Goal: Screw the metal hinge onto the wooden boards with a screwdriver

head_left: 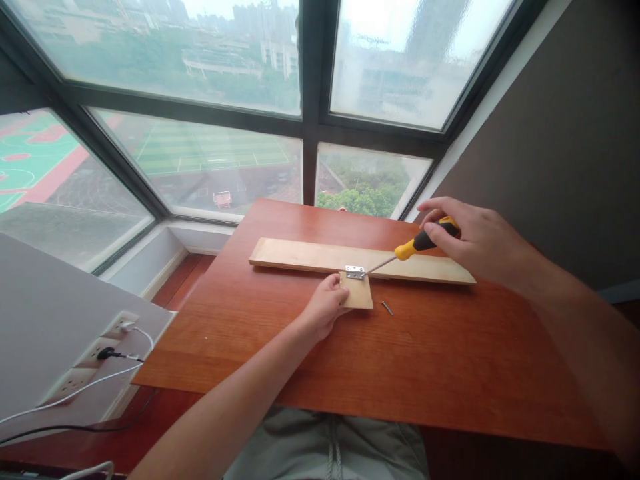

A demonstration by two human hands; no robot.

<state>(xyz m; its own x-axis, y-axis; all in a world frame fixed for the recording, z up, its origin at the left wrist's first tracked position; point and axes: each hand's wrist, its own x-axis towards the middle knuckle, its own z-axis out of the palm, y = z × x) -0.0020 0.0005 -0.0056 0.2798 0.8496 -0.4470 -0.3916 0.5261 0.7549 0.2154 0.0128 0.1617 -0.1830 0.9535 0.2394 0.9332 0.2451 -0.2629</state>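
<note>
My right hand (457,230) is closed round the yellow and black handle of a screwdriver (406,249). The shaft slants down to the left, and its tip meets the right end of a silver metal hinge (355,271). That hinge lies where a small square wooden piece (357,293) meets a long wooden board (305,253). Gripping the small piece by its left side is my left hand (327,303), thumb on top and the other fingers partly hidden beneath. A loose screw (387,307) lies on the table just right of the small piece.
The reddish-brown wooden table (240,347) carries the work. Windows (215,153) rise behind it, and a grey wall (550,147) stands at the right. Wall sockets (97,350) with plugged-in cables are at the lower left.
</note>
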